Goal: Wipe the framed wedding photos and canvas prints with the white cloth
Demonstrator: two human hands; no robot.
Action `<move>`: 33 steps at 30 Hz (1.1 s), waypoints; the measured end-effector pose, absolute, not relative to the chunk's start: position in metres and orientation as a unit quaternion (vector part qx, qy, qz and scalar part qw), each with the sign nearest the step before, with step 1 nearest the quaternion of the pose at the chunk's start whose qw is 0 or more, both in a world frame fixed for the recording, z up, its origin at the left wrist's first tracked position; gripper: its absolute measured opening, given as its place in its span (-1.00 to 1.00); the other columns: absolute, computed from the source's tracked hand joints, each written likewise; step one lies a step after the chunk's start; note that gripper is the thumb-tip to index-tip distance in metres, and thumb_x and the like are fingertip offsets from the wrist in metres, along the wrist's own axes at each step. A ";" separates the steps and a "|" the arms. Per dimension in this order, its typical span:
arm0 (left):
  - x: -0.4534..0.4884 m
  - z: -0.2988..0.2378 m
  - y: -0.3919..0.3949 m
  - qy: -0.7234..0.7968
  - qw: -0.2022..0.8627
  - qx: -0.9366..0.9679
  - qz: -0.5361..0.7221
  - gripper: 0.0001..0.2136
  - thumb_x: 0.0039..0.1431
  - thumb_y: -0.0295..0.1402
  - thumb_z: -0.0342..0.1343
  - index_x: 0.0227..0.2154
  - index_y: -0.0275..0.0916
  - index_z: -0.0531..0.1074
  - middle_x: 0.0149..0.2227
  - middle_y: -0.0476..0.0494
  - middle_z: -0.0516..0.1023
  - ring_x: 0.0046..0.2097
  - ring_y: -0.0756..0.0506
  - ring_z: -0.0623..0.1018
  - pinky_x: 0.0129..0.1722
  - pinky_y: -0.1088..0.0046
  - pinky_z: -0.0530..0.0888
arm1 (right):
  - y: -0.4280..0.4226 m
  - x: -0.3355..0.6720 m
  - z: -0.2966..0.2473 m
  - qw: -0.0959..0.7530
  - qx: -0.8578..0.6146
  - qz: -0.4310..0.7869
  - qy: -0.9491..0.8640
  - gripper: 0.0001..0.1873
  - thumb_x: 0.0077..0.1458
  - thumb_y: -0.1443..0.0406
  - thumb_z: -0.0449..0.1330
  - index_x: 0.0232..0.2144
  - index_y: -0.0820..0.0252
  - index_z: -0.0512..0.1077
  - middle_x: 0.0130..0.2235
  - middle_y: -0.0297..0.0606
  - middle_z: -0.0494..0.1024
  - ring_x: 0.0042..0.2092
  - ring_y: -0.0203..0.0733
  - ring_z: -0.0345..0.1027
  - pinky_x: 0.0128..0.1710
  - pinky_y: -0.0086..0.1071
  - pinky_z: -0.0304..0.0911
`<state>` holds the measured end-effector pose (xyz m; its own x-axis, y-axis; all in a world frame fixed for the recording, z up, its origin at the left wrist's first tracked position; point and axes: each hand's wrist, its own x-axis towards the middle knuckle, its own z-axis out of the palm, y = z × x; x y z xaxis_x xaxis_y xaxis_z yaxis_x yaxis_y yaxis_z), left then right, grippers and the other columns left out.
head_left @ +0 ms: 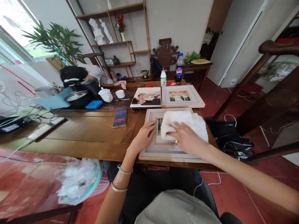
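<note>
A white picture frame (149, 152) lies flat at the near edge of the wooden table (93, 130). My left hand (143, 137) rests on the frame's left side, fingers flat and apart. My right hand (184, 137), a ring on one finger, presses a white fluffy cloth (191, 121) onto the frame's glass, fingers spread over the cloth. The cloth covers most of the photo inside.
Behind lie a second white framed photo (182, 96) and an unframed print (147, 98). A phone (120, 117), white teapot (105, 94), cup (120, 93), blue box (93, 105), Pepsi bottle (179, 68), white bottle (163, 77) and scissors (149, 84) are on the table. A person leans over at the far left (79, 73). A bin with plastic (79, 182) stands at my left.
</note>
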<state>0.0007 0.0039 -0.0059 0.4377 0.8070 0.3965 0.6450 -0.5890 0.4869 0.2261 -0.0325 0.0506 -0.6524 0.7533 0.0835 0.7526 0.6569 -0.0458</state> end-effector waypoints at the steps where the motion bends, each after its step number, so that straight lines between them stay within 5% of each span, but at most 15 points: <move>1: 0.001 -0.007 0.005 0.433 0.130 0.837 0.308 -0.67 0.24 -0.44 -0.07 0.03 -0.28 0.39 0.16 -0.25 0.35 0.22 -0.15 0.30 0.21 0.20 0.25 | -0.048 0.223 0.054 0.042 -0.413 0.028 -0.909 -0.46 -0.04 0.52 0.06 0.02 0.18 0.38 0.21 -0.01 0.24 0.24 0.15 0.03 0.15 0.09 0.02; 8: 0.000 -0.006 0.005 0.427 0.128 0.842 0.304 -0.67 0.23 -0.47 -0.08 0.03 -0.34 0.39 0.15 -0.28 0.36 0.21 -0.14 0.30 0.22 0.23 0.24 | -0.110 0.209 0.060 0.051 -0.349 0.135 -0.926 -0.52 -0.07 0.40 0.15 -0.04 0.06 0.41 0.27 -0.12 0.14 0.28 0.13 -0.10 0.20 0.09 -0.06; 17: 0.001 -0.001 0.002 0.429 0.137 0.841 0.299 -0.67 0.24 -0.46 -0.07 0.03 -0.32 0.39 0.16 -0.28 0.34 0.22 -0.16 0.30 0.22 0.22 0.23 | -0.004 0.242 0.036 0.113 -0.357 -0.069 -0.925 -0.41 -0.10 0.51 0.13 0.05 0.17 0.33 0.25 -0.06 0.17 0.30 0.07 -0.16 0.25 0.09 -0.26; 22: 0.001 0.002 0.000 0.437 0.144 0.836 0.299 -0.67 0.23 -0.46 -0.06 0.03 -0.33 0.39 0.17 -0.28 0.33 0.22 -0.16 0.29 0.21 0.22 0.24 | 0.041 0.234 0.035 0.107 -0.390 -0.129 -0.905 -0.39 -0.04 0.49 0.11 0.11 0.14 0.27 0.28 -0.13 0.10 0.31 0.22 -0.28 0.19 0.27 -0.31; 27: 0.002 0.002 0.001 0.439 0.146 0.833 0.303 -0.68 0.24 -0.46 -0.06 0.02 -0.30 0.40 0.15 -0.28 0.35 0.21 -0.16 0.31 0.20 0.21 0.25 | 0.021 0.223 0.037 0.059 -0.402 -0.061 -0.912 -0.40 -0.02 0.52 0.04 0.10 0.10 0.29 0.29 -0.11 0.07 0.28 0.28 -0.17 0.11 0.28 -0.09; 33: 0.001 -0.003 0.004 0.423 0.149 0.836 0.317 -0.66 0.24 -0.47 -0.07 0.04 -0.26 0.38 0.15 -0.24 0.36 0.21 -0.15 0.31 0.22 0.20 0.24 | -0.064 0.226 0.066 0.041 -0.336 0.096 -0.936 -0.43 -0.08 0.54 0.05 0.00 0.11 0.37 0.23 -0.10 0.21 0.26 0.13 -0.04 0.15 0.12 -0.03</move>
<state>0.0006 0.0044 -0.0031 0.4409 0.8017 0.4036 0.6120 -0.5974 0.5182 0.2256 -0.0635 0.0659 -0.7706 0.6372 0.0129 0.6213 0.7555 -0.2079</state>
